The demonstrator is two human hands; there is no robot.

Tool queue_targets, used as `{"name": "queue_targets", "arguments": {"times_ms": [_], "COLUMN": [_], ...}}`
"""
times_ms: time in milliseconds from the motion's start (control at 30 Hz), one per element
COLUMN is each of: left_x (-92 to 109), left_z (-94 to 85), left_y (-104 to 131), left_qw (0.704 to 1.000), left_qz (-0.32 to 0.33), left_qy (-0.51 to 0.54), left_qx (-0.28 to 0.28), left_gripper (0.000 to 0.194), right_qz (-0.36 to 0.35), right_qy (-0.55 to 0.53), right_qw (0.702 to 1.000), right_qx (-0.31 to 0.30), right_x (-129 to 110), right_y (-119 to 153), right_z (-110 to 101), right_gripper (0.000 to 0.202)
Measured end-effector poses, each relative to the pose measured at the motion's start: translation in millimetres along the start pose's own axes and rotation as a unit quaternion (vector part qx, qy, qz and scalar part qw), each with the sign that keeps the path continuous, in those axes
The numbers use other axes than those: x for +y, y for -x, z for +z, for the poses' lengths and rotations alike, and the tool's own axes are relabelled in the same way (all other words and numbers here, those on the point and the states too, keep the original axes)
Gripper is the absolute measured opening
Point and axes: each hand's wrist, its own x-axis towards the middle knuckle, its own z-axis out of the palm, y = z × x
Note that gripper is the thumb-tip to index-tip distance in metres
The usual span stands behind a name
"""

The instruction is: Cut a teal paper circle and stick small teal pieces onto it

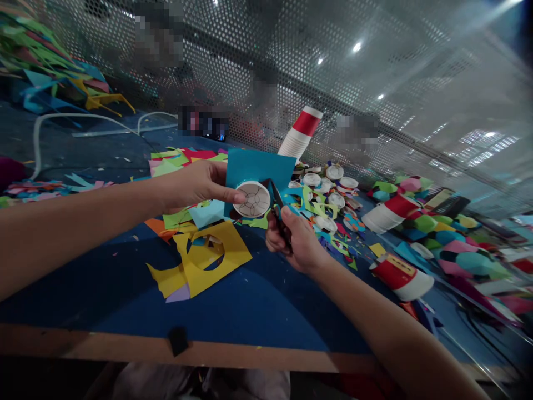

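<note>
My left hand (204,186) pinches a teal sheet of paper (260,163) together with a round white disc (255,201) that has curved lines drawn on it. The thumb presses on the disc's face and the other fingers are behind the sheet. In my right hand (297,236) is a pair of dark-handled scissors (275,194), its blades at the disc's right edge, against the teal sheet. Below the sheet, a yellow paper (233,253) with a round hole lies on the blue table (266,311).
Coloured paper scraps (179,158) lie behind my left hand. Several round white pieces (334,171) and cuttings are heaped to the right. A stack of paper cups (300,132) leans at the back; another cup (402,276) lies on its side at right. A phone (214,130) rests near the mesh wall.
</note>
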Motion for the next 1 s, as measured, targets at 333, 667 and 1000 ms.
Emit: {"name": "queue_targets", "arguments": {"times_ms": [333, 667, 1000], "left_x": [-7.1, -8.6, -0.8], "left_z": [-8.1, -7.0, -8.5], "left_y": [-4.1, -3.1, -3.3], "left_qw": [1.000, 0.999, 0.999], "left_qz": [0.016, 0.016, 0.008], "left_qy": [0.006, 0.032, -0.010], "left_qx": [0.000, -0.005, -0.038], "left_gripper": [0.030, 0.031, 0.031], "right_qz": [0.047, 0.049, 0.011], "right_qy": [-0.033, -0.047, 0.038], "right_qw": [0.998, 0.997, 0.999], "right_qx": [-0.027, -0.039, -0.003], "right_x": [-4.8, -2.0, -4.5], "right_y": [0.0, 0.6, -2.0], "right_z": [-1.3, -2.0, -8.5], "right_gripper": [0.048, 0.051, 0.049]}}
